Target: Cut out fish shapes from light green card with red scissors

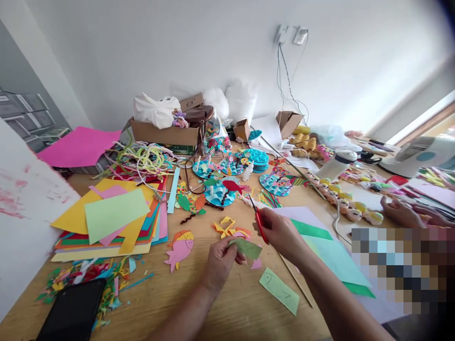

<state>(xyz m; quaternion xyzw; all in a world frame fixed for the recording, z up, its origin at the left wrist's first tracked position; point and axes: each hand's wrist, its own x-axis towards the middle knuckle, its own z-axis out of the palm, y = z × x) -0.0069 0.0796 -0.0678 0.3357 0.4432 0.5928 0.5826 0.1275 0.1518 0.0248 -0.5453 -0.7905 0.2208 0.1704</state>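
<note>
Room: pale wall (199, 57) behind, with sockets (291, 35) high at right and cords trailing below. Wooden surface (163, 317) in front, crowded. At its back, cardboard box (163, 131) topped by a white bag (152, 109). At right, lilac sheet (309, 215) beneath green and aqua sheets (337, 260); beyond, another person's hands (405, 213). At left, paper stack (117, 218); nearer, phone (71, 308) amid scraps (113, 289).

Left hand (220, 259): extended forward from the near edge, thumb and fingers pinched closed on a green slip (247, 248). Right hand (272, 227): in from lower right, angled inward, curled round the handles of red scissors (262, 225).

Scissors: blades pointing forward and slightly left, clear of the slip; blade gap too small to tell. Green slip: between the hands, near mid-surface; long axis crosswise, right end slightly nearer the body. To its right, green card (279, 291) with drawn lines, flat, long axis diagonal, far-left to near-right. Left of the left hand, pink paper fish (180, 250).
</note>
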